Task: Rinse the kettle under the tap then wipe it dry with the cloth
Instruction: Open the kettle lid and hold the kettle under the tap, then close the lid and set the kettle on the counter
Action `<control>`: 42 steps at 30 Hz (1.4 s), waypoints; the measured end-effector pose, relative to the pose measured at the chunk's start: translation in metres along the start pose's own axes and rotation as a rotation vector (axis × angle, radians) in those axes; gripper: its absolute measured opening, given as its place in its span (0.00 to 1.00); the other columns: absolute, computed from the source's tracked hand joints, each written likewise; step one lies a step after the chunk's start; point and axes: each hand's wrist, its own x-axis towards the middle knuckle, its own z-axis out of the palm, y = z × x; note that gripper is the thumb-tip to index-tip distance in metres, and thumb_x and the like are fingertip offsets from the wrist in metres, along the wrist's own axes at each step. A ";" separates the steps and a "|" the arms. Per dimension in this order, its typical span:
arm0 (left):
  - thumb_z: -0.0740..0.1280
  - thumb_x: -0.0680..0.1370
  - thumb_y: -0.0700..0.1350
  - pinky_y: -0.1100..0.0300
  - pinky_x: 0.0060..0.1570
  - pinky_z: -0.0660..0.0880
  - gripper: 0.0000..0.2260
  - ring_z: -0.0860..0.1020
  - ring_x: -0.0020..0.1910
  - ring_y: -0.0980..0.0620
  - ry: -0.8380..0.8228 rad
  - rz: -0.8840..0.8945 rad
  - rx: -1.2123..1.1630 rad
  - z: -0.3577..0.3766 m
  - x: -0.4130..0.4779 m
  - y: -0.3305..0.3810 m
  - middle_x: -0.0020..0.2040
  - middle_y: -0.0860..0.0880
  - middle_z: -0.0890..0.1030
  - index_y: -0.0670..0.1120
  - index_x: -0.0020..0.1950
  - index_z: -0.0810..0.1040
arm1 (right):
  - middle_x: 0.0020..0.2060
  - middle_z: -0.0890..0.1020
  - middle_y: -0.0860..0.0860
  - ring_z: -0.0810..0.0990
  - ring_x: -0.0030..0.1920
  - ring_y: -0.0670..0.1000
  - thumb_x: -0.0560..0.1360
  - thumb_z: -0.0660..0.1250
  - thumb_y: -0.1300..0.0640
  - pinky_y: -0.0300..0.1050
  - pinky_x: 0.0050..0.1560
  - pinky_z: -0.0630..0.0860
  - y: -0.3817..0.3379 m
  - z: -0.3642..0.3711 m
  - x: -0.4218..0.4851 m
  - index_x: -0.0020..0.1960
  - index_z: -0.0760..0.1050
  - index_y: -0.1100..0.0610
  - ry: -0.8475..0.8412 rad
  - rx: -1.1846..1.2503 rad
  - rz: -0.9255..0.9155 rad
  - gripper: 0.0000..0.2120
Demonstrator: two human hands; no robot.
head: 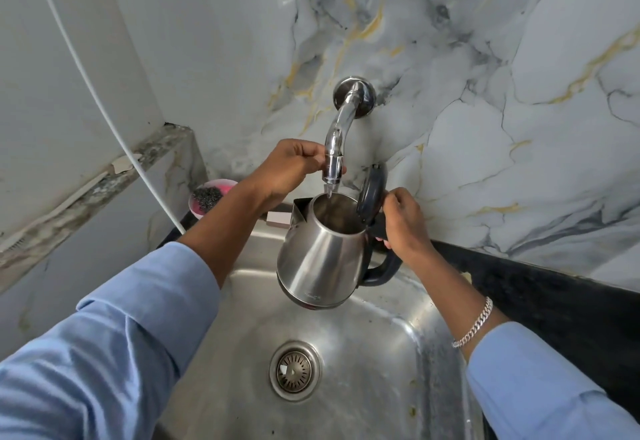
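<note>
A steel kettle [322,259] with a black handle and an open black lid [372,194] hangs over the sink, its mouth right under the tap [341,128]. A thin stream of water runs from the spout into the kettle. My right hand [403,221] grips the top of the kettle's handle. My left hand [294,169] is closed around the lower end of the tap spout. No cloth is in view.
The steel sink [381,353] with its round drain [294,370] lies below. A pink bowl [211,195] with dark bits sits at the back left corner. A black counter [554,301] runs along the right under the marble wall. A white cable [104,93] hangs at left.
</note>
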 end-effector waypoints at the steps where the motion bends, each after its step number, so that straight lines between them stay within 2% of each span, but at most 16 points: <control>1: 0.58 0.78 0.32 0.54 0.68 0.70 0.12 0.81 0.59 0.42 -0.012 -0.009 -0.026 -0.001 -0.001 0.001 0.53 0.36 0.83 0.33 0.51 0.81 | 0.39 0.79 0.55 0.80 0.40 0.59 0.65 0.55 0.35 0.56 0.40 0.77 0.000 -0.001 0.000 0.49 0.72 0.60 0.015 -0.002 0.000 0.30; 4: 0.58 0.75 0.31 0.62 0.61 0.74 0.13 0.81 0.59 0.41 -0.039 -0.021 -0.071 -0.004 0.001 0.002 0.54 0.34 0.83 0.31 0.53 0.80 | 0.39 0.79 0.54 0.80 0.42 0.60 0.65 0.55 0.34 0.57 0.40 0.79 0.003 -0.003 0.001 0.49 0.72 0.60 0.082 -0.014 0.029 0.30; 8: 0.58 0.76 0.32 0.58 0.62 0.74 0.13 0.80 0.59 0.38 -0.062 -0.021 -0.088 -0.007 0.005 0.000 0.56 0.30 0.81 0.28 0.54 0.79 | 0.38 0.77 0.51 0.78 0.36 0.49 0.63 0.54 0.32 0.33 0.24 0.70 0.004 -0.002 0.003 0.48 0.73 0.60 0.173 -0.014 0.046 0.32; 9: 0.59 0.76 0.33 0.57 0.63 0.73 0.13 0.80 0.59 0.39 -0.060 -0.022 -0.082 -0.007 0.005 0.000 0.56 0.30 0.81 0.28 0.54 0.79 | 0.38 0.77 0.50 0.78 0.37 0.50 0.63 0.54 0.32 0.35 0.27 0.73 0.003 -0.002 0.004 0.48 0.73 0.60 0.186 -0.016 0.053 0.33; 11: 0.61 0.76 0.35 0.57 0.65 0.73 0.12 0.80 0.60 0.40 -0.056 -0.028 -0.054 -0.007 0.005 0.002 0.56 0.32 0.82 0.30 0.54 0.80 | 0.39 0.77 0.50 0.80 0.42 0.56 0.63 0.54 0.30 0.51 0.38 0.81 0.001 -0.002 0.005 0.48 0.73 0.58 0.199 -0.009 0.084 0.33; 12: 0.62 0.76 0.36 0.58 0.65 0.73 0.12 0.80 0.60 0.41 -0.052 -0.033 -0.043 -0.008 0.004 0.002 0.56 0.33 0.82 0.30 0.54 0.80 | 0.40 0.77 0.51 0.81 0.45 0.58 0.63 0.54 0.30 0.59 0.44 0.82 0.000 -0.002 0.004 0.47 0.72 0.58 0.203 -0.010 0.098 0.32; 14: 0.63 0.77 0.36 0.61 0.64 0.73 0.12 0.80 0.61 0.42 -0.035 -0.043 -0.033 -0.008 0.003 0.003 0.57 0.32 0.82 0.31 0.55 0.80 | 0.41 0.77 0.51 0.80 0.47 0.59 0.63 0.53 0.29 0.64 0.50 0.81 -0.002 -0.002 0.003 0.46 0.72 0.57 0.218 -0.026 0.113 0.32; 17: 0.64 0.78 0.37 0.61 0.60 0.73 0.11 0.81 0.56 0.46 -0.010 -0.054 0.000 -0.007 0.000 0.006 0.55 0.35 0.83 0.31 0.54 0.80 | 0.40 0.77 0.50 0.80 0.46 0.58 0.62 0.53 0.29 0.64 0.51 0.81 -0.004 0.000 0.001 0.46 0.71 0.56 0.240 -0.036 0.116 0.32; 20: 0.67 0.77 0.39 0.67 0.51 0.73 0.08 0.80 0.42 0.57 0.038 -0.044 0.072 -0.003 -0.005 0.010 0.42 0.45 0.85 0.35 0.47 0.83 | 0.42 0.77 0.51 0.80 0.47 0.58 0.63 0.53 0.28 0.63 0.50 0.81 -0.003 0.000 0.002 0.47 0.71 0.56 0.243 -0.028 0.128 0.32; 23: 0.72 0.74 0.44 0.56 0.47 0.77 0.09 0.82 0.38 0.48 0.193 -0.025 0.158 0.007 -0.009 0.010 0.41 0.39 0.85 0.37 0.43 0.83 | 0.41 0.77 0.49 0.79 0.46 0.55 0.62 0.53 0.28 0.52 0.39 0.76 0.000 -0.002 0.003 0.45 0.70 0.54 0.244 -0.020 0.103 0.31; 26: 0.74 0.69 0.51 0.58 0.38 0.76 0.12 0.80 0.33 0.50 0.473 0.004 0.350 0.027 -0.012 0.008 0.32 0.49 0.82 0.42 0.38 0.81 | 0.40 0.77 0.50 0.78 0.42 0.51 0.64 0.56 0.23 0.47 0.36 0.69 0.005 -0.007 0.000 0.41 0.69 0.53 0.245 -0.042 0.080 0.32; 30: 0.71 0.69 0.53 0.50 0.47 0.77 0.14 0.80 0.39 0.45 0.589 0.017 0.459 0.043 -0.020 0.015 0.32 0.52 0.79 0.43 0.40 0.79 | 0.36 0.76 0.50 0.77 0.38 0.53 0.65 0.60 0.21 0.48 0.37 0.70 0.012 -0.021 -0.013 0.38 0.66 0.53 0.266 -0.088 0.029 0.33; 34: 0.66 0.75 0.49 0.54 0.51 0.74 0.12 0.81 0.50 0.42 0.592 0.021 0.431 0.053 -0.040 0.018 0.47 0.45 0.85 0.42 0.52 0.79 | 0.33 0.75 0.49 0.75 0.37 0.52 0.63 0.59 0.20 0.49 0.35 0.67 0.013 -0.040 -0.037 0.37 0.66 0.53 0.320 -0.126 0.025 0.34; 36: 0.61 0.77 0.43 0.49 0.59 0.72 0.12 0.78 0.55 0.39 0.584 0.140 0.451 0.077 -0.062 0.017 0.54 0.42 0.83 0.42 0.59 0.76 | 0.33 0.75 0.49 0.76 0.37 0.54 0.65 0.59 0.22 0.50 0.37 0.68 0.016 -0.054 -0.054 0.36 0.66 0.54 0.355 -0.127 0.018 0.33; 39: 0.60 0.77 0.42 0.48 0.67 0.62 0.15 0.76 0.62 0.40 0.372 0.199 0.517 0.124 -0.097 0.014 0.60 0.40 0.81 0.41 0.62 0.76 | 0.32 0.75 0.49 0.77 0.40 0.57 0.74 0.61 0.28 0.51 0.41 0.69 0.024 -0.076 -0.083 0.34 0.66 0.54 0.411 -0.146 0.005 0.29; 42: 0.61 0.79 0.43 0.48 0.70 0.62 0.15 0.72 0.69 0.39 0.225 0.141 0.509 0.163 -0.127 0.016 0.63 0.38 0.80 0.41 0.64 0.77 | 0.32 0.75 0.49 0.77 0.40 0.57 0.78 0.58 0.32 0.50 0.39 0.69 0.032 -0.104 -0.121 0.34 0.67 0.52 0.467 -0.184 0.011 0.26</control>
